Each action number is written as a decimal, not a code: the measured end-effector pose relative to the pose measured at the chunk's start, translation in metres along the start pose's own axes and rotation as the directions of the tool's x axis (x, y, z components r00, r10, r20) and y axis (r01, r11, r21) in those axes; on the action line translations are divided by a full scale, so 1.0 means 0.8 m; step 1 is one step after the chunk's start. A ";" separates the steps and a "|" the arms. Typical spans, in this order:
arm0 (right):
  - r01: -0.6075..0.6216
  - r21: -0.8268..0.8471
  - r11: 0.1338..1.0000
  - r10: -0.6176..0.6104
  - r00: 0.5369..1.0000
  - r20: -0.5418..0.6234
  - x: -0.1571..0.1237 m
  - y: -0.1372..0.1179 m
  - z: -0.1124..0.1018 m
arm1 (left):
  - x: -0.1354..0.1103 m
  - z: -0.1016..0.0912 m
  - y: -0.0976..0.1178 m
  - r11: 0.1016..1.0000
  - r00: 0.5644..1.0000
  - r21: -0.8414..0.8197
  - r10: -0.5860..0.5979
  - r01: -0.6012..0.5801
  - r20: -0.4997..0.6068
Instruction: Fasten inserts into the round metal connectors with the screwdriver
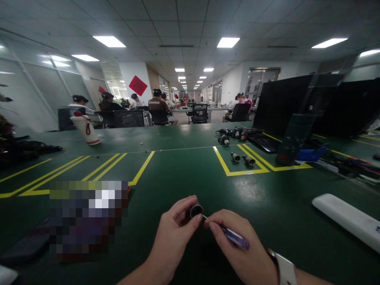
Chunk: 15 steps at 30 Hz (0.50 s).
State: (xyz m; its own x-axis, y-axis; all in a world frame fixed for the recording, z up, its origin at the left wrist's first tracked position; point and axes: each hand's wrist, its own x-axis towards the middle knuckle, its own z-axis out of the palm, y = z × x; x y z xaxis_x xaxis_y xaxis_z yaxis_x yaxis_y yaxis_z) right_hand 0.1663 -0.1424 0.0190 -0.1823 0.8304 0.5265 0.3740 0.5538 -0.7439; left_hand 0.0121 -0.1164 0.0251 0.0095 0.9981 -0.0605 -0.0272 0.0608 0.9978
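Between the thumb and fingers of my left hand (178,225) is a small grey cylindrical metal part (196,209), its round open end facing me. My right hand (234,233) grips a screwdriver (236,238) with a translucent purple handle. Its thin shaft points left and its tip meets the rim area of the metal part; the exact contact is too small to make out. Two similar metal parts, one (235,157) left of the other (248,160), lie inside a yellow-taped box farther off on the green table (178,170).
Cabled connectors (225,139) lie behind the taped box. A dark bottle (295,138) and black monitors (282,105) stand at the right, near a white case (350,221). At the left are a pixelated object (89,221) and a white cup (86,128). People sit at desks beyond.
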 end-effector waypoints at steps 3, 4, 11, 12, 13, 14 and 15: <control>0.025 -0.007 1.000 -0.026 1.000 -0.011 0.000 0.000 0.000 | 0.001 0.000 0.000 1.000 1.000 -0.006 -0.010 0.010 -0.010; 0.039 -0.011 0.999 -0.039 0.999 -0.015 -0.001 -0.001 0.000 | 0.002 0.000 -0.001 1.000 1.000 -0.007 -0.011 0.010 -0.012; 0.111 -0.067 0.992 -0.115 0.992 -0.061 -0.003 0.001 0.002 | 0.005 -0.003 -0.005 0.999 0.999 0.022 0.037 -0.036 -0.029; 0.115 -0.075 0.991 -0.119 0.991 -0.058 -0.003 0.002 0.002 | 0.004 -0.003 -0.005 0.999 0.998 0.026 0.046 -0.045 -0.034; 0.120 -0.081 0.989 -0.125 0.991 -0.055 -0.002 0.002 0.003 | 0.004 -0.003 -0.005 0.998 0.998 0.029 0.056 -0.055 -0.040; 0.125 -0.084 0.989 -0.129 0.990 -0.049 -0.002 0.002 0.003 | 0.004 -0.002 -0.005 0.997 0.997 0.031 0.065 -0.064 -0.046; 0.132 -0.086 0.988 -0.136 0.990 -0.044 -0.002 0.002 0.003 | 0.004 -0.001 -0.005 0.997 0.996 0.033 0.072 -0.070 -0.051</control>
State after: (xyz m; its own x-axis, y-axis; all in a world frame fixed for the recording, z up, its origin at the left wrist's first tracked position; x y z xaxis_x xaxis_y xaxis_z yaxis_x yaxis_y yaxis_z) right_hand 0.1653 -0.1429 0.0157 -0.1916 0.7440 0.6402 0.4237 0.6510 -0.6298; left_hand 0.0113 -0.1133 0.0206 -0.0431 0.9990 0.0099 0.0049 -0.0097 0.9999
